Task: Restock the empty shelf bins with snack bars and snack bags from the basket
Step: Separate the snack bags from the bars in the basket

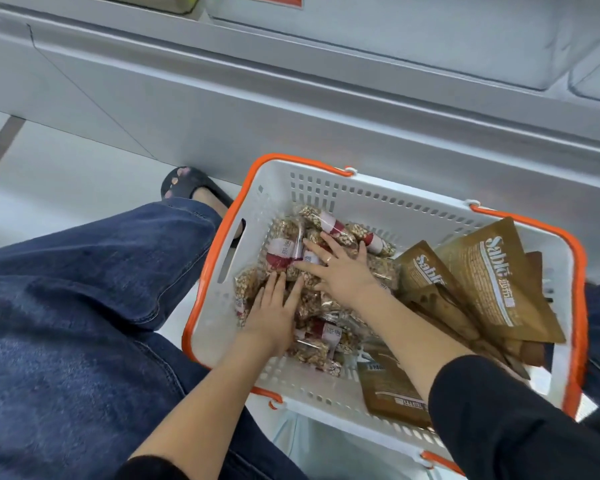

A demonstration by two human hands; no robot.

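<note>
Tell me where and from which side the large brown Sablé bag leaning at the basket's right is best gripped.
Probably by its upper edge, from above. The large brown Sablé bag leans tilted against the right wall of the basket, its top rising above the rim, so that flat edge is free to pinch. Its lower part is wedged among other brown bags. Both the left hand and right hand rest on the snack bars.

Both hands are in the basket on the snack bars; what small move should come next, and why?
Probably curl the fingers to gather a handful of snack bars: the left hand and right hand lie flat on the pile in the basket, gripping nothing yet.
</note>
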